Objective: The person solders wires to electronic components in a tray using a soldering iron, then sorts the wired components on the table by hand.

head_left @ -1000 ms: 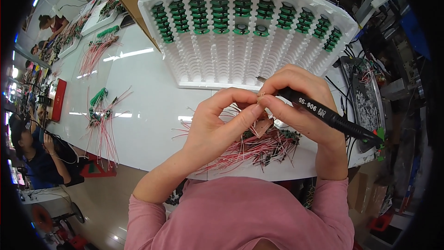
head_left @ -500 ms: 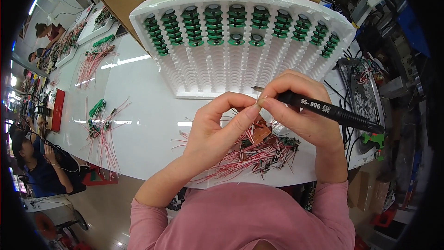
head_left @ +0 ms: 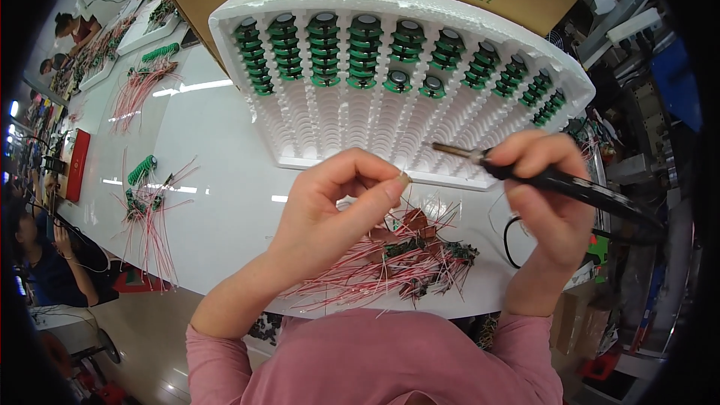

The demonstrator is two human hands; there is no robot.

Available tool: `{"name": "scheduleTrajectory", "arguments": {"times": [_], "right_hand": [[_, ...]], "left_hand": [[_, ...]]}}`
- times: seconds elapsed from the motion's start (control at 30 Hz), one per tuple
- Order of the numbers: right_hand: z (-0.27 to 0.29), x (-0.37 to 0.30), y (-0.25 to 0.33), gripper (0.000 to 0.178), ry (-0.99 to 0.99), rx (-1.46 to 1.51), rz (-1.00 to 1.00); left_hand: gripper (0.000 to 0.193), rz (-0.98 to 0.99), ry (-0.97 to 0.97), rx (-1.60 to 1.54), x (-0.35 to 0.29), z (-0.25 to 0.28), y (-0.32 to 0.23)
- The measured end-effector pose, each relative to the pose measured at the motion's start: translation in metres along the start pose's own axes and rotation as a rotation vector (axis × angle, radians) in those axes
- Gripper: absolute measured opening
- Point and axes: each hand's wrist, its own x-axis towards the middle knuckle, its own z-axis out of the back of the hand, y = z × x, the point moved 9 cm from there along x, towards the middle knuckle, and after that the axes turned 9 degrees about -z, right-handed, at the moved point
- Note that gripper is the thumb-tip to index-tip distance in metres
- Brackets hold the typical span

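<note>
A black-handled soldering iron (head_left: pixel 562 184) is in my right hand (head_left: pixel 551 202), its fingers wrapped round the grip. The bare metal tip of the iron points left, over the front edge of the white foam tray (head_left: pixel 285 159). My left hand (head_left: pixel 330 199) is closed in a pinch on a small piece (head_left: pixel 406 178) with a thin pale wire end. Most of that piece is hidden by the fingertips. Below the hands lies a tangled heap of red and white wires (head_left: pixel 337 281) with small green circuit boards (head_left: pixel 454 251) and brown board pieces (head_left: pixel 415 221) among them.
Rows of round green parts (head_left: pixel 365 52) fill the tray's far slots. A cardboard box (head_left: pixel 525 0) stands behind it. To the left, another wired bundle (head_left: pixel 142 172) and a red box (head_left: pixel 77 165) lie on the table. A black cable (head_left: pixel 508 244) curves near my right wrist.
My right hand has moved right, away from my left, and its grip has shifted round the soldering iron. My left hand keeps its pinch. The view has shifted a little.
</note>
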Motion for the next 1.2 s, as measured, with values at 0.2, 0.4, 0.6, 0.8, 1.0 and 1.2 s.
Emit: {"name": "scheduleTrajectory", "arguments": {"times": [0.2,0.4,0.6,0.8,1.0,1.2], "right_hand": [[0.043,0.018,0.012,0.031,-0.078,-0.086,0.178],[0.058,0.039,0.003,0.026,-0.151,-0.045,0.29],[0.06,0.043,0.004,0.02,-0.231,-0.136,0.37],[0.052,0.044,0.005,0.016,-0.205,-0.203,0.382],[0.05,0.05,0.005,0.015,-0.181,-0.197,0.381],[0.05,0.05,0.005,0.013,-0.181,-0.21,0.398]], "left_hand": [[0.01,-0.042,-0.016,-0.139,0.039,0.001,0.01],[0.011,0.134,-0.024,-0.341,0.061,-0.011,0.029],[0.015,0.198,-0.067,-0.358,0.066,-0.014,0.034],[0.014,0.18,-0.125,-0.355,0.069,-0.015,0.033],[0.016,0.16,-0.146,-0.366,0.069,-0.016,0.03],[0.017,0.17,-0.183,-0.452,0.066,-0.022,0.028]]}}
